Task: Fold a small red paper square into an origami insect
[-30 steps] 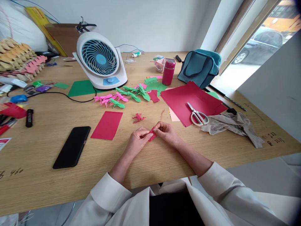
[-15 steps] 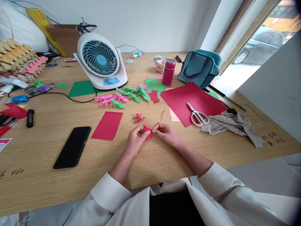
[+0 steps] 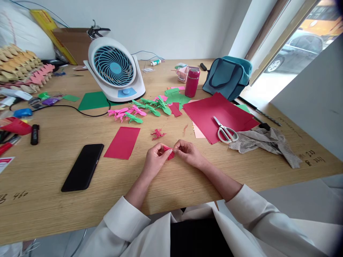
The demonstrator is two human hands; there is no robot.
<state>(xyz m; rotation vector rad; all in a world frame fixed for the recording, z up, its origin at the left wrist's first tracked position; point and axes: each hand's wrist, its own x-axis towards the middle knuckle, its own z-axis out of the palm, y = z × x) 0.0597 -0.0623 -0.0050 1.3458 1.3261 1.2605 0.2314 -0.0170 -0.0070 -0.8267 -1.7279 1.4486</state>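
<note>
Between my hands is a small folded piece of red paper point(image 3: 169, 153), held just above the table near its front edge. My left hand point(image 3: 157, 157) pinches its left side between thumb and fingers. On the right side, my right hand point(image 3: 188, 151) grips the paper's edge with thumb and forefinger. The fingers cover part of the folds. Just beyond my hands lies a small red folded-paper insect point(image 3: 158, 134). Left of it is a stack of red paper rectangles point(image 3: 122, 142). Farther back sit several green folded-paper insects point(image 3: 152, 107) and pink ones point(image 3: 120, 113).
A black phone point(image 3: 82, 167) and a marker point(image 3: 34, 134) lie to the left. White-handled scissors point(image 3: 226, 132) rest on large red sheets point(image 3: 211, 110), beside a crumpled cloth point(image 3: 264, 141). Behind stand a fan point(image 3: 115, 69), a red flask point(image 3: 192, 82) and a blue bag point(image 3: 227, 76).
The red paper between my fingers has tilted and shows a narrower shape, its upper point lower than before. My hands have barely shifted.
</note>
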